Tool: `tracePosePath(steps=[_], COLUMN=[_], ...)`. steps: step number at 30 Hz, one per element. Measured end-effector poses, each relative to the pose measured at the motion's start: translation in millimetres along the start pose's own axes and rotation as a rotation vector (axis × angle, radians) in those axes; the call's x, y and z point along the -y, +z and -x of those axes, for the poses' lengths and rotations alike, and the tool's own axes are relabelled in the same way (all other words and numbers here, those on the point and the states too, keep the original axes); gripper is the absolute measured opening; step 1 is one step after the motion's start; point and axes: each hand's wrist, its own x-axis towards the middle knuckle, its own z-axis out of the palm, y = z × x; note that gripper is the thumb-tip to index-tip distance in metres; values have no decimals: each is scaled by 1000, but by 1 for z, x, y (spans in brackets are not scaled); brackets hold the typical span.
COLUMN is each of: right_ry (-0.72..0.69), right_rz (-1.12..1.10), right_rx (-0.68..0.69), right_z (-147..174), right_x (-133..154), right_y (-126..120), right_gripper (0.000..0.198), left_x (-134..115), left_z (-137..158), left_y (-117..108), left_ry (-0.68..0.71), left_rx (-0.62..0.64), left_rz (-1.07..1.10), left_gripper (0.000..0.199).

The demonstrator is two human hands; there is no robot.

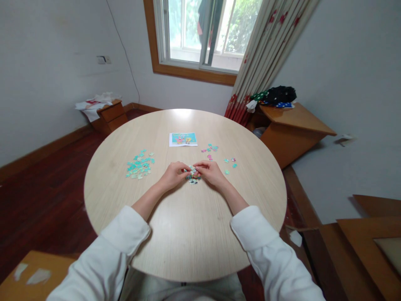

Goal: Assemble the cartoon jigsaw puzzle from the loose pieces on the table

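Note:
Both hands meet near the middle of the round table over a small patch of jigsaw puzzle pieces (193, 181). My left hand (175, 173) comes in from the left, its thumb and fingers pinched at the edge of the patch. From the other side my right hand (209, 170) pinches at a pale puzzle piece (193, 171) just above the patch. The fingertips partly hide the pieces between them, so whether the left fingers grip one is unclear. Beyond the hands lies a printed picture sheet (183, 139) with pink and yellow cartoon figures on a turquoise ground.
A heap of turquoise puzzle pieces (139, 165) spreads on the left of the table (188, 234). Pink and turquoise pieces (210, 148) lie to the right, with several loose pieces (234, 165) farther out. A wooden cabinet (291, 129) stands behind the table's right edge.

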Motion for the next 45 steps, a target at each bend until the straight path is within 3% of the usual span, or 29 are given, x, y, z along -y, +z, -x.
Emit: tracePosePath(steps=[15, 33, 45], right_ry=[6, -31, -42], right_rz=[-56, -41, -36], right_rx=[18, -35, -42], right_z=[-1, -1, -3], right_x=[-2, -1, -1], right_y=[1, 0, -2], right_gripper=[29, 28, 29], left_x=[1, 5, 4], left_z=[2, -1, -3], left_y=[-1, -7, -6], left_ry=[-53, 19, -109], left_rx=[-83, -407, -443], left_rz=[37, 154, 364], left_gripper=[7, 5, 8])
